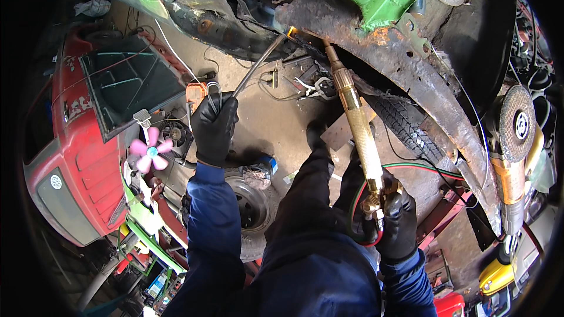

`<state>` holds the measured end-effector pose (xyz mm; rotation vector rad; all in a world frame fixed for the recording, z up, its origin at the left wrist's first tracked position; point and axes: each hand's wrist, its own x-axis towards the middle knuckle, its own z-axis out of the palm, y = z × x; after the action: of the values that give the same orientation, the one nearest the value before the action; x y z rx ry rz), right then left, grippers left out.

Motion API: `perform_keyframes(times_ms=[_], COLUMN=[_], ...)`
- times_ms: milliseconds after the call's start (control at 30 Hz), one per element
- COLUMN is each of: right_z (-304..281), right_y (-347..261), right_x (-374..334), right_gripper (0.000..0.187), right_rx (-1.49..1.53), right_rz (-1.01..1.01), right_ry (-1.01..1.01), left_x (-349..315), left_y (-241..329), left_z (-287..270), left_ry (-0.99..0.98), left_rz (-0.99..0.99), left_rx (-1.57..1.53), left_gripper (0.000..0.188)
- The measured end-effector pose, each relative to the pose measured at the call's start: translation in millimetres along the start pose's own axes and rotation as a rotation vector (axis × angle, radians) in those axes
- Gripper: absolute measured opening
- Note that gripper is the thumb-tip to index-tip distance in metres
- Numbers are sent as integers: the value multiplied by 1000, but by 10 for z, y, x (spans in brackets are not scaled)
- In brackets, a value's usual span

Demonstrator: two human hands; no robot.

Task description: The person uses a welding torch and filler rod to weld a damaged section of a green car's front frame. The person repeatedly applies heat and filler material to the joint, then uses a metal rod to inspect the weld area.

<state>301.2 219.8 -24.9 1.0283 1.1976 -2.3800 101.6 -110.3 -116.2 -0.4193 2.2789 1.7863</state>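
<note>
My left hand (214, 132) in a black glove is closed round a long metal rod (258, 64) with a bent wire loop at its near end. The rod's far tip meets the rusty car body edge (376, 47), beside a small bright orange spot (291, 32). A brass gas torch (359, 129) points up and away, its nozzle close to the underside of that edge. My right hand (399, 223), also gloved, is closed at the torch's valve end, where the red and green hoses (411, 167) join. I cannot make out a flame.
A black tyre (405, 129) sits under the body to the right, near an angle grinder (512, 158). A wheel (251, 205) lies on the floor by my left forearm. To the left are a pink-bladed fan (151, 150) and a red vehicle panel (88, 164). Cables cross the floor.
</note>
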Motion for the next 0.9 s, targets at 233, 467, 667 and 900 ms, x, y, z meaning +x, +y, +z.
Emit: perform_keyframes(times_ms=[233, 467, 667, 900], right_z=[-5, -15, -16, -14], right_y=[-16, 6, -2, -1], right_x=[13, 4, -1, -15], right_gripper=[76, 77, 77, 76], right_rx=[4, -18, -9, -4], right_rz=[1, -21, 2, -17], right_ry=[0, 12, 13, 14], left_x=[-10, -28, -22, -24], left_y=[17, 58, 51, 46], left_z=[14, 26, 24, 17], left_ry=[19, 24, 18, 21], left_rz=[0, -5, 8, 2], left_rx=[19, 55, 47, 50], left_gripper=[3, 4, 5, 6])
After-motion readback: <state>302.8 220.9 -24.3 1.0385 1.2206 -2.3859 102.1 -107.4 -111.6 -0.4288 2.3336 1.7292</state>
